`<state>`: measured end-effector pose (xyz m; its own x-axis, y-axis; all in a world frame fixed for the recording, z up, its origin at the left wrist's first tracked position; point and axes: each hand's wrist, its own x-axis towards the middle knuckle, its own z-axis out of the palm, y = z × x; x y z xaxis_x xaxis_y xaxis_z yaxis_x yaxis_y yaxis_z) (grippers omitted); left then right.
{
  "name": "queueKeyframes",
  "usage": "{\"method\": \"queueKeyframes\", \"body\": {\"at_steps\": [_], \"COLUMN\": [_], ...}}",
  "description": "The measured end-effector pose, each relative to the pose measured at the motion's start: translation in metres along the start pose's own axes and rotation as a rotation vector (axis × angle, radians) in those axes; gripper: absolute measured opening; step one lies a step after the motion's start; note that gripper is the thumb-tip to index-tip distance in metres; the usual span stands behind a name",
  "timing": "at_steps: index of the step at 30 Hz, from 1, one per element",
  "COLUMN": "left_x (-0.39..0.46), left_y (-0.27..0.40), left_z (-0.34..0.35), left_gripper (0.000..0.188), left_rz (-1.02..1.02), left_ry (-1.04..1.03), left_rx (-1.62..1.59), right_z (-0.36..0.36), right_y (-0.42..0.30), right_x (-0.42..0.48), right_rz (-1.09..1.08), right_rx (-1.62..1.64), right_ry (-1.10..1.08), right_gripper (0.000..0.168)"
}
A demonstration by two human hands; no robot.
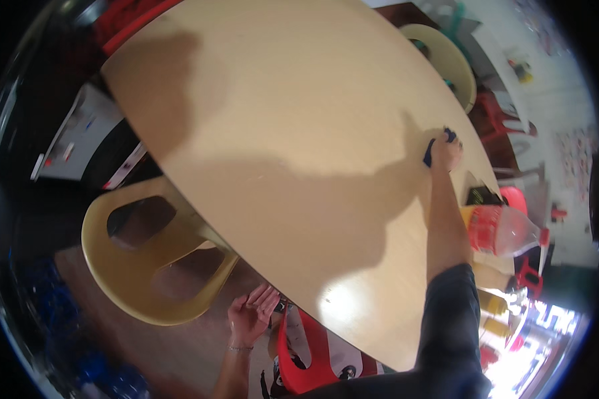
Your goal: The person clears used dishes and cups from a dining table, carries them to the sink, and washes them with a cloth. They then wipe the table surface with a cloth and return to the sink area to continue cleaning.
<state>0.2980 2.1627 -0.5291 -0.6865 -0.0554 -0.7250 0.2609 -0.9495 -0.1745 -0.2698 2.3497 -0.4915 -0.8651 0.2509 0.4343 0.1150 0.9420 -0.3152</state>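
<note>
My right hand (448, 155) presses a dark blue cloth (429, 153) against the top of a pale beige table (289, 109), close to its right edge. The fingers are closed over the cloth, which sticks out on both sides. Below the near left edge of the table, my left hand (252, 316) hangs with its palm turned up and nothing in it. A bracelet circles that wrist.
Right of my forearm stands a clear plastic bottle (504, 232) with a red label, beside a small dark object (481, 194). A beige plastic chair (130, 294) is at the table's left edge. A red chair (312, 364) is near my body. Another beige chair (461, 75) stands beyond the right edge.
</note>
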Motion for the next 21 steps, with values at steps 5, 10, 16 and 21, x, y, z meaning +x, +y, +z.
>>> {"method": "queueKeyframes", "body": {"at_steps": [5,10,16,21], "left_x": [0.041,0.069,0.081,0.097], "left_y": [0.002,0.014,0.028,0.058], "left_z": [0.052,0.11,0.108,0.061], "left_gripper": [0.05,0.05,0.049,0.051], "left_rz": [0.52,0.903,1.131,0.996], "left_ry": [0.028,-0.029,-0.178,-0.786], "left_rx": [-0.268,-0.377,0.012,0.081], "right_z": [-0.007,-0.054,-0.138,-0.17], "right_y": [-0.145,-0.187,-0.18,-0.169], "right_x": [-0.097,-0.224,-0.361,-0.369], "right_rz": [-0.66,-0.965,-1.052,-0.669], "right_rx": [0.39,0.813,0.924,1.212], "right_ry": [-0.252,-0.513,-0.769,-0.827], "right_gripper": [0.036,0.04,0.044,0.036]}}
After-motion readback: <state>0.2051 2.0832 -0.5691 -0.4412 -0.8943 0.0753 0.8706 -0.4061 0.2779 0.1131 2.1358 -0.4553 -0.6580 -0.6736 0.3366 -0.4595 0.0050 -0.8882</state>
